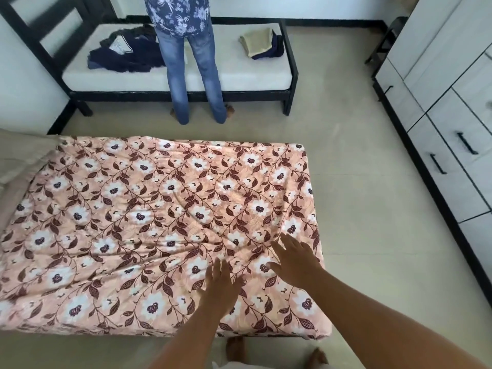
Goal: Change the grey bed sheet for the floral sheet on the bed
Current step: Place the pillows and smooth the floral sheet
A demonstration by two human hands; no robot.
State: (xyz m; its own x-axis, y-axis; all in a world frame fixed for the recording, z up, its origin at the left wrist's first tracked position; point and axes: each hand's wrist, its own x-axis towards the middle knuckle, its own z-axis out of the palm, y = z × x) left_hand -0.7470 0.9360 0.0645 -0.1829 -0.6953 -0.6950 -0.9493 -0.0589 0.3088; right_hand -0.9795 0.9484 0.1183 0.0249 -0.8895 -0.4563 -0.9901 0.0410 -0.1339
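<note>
Both grips are open and hold nothing: the left grip (221,286) lies flat with straight, spread fingers on the floral sheet (133,209), and the right grip (295,259), just beside it toward 3 o'clock, rests palm down on the same cloth, fingers fanned. The two sit at about 5 o'clock on the bed, near its lower right corner. At the 9 o'clock edge a plain greyish cloth (18,155) is bunched against the sheet's end; whether it is the grey sheet cannot be told. The floral sheet covers the whole visible top of the bed, lightly creased in the middle, and drapes over the near edge and the right side. At 11 o'clock a second bed (239,73) with a bare pale mattress carries a heap of dark blue clothes (125,54). At 12 o'clock a person in jeans (191,62) stands facing it. Toward 1 o'clock folded tan cloth (255,43) lies on that mattress. At 3 o'clock stands a pale chest of drawers (452,123).
</note>
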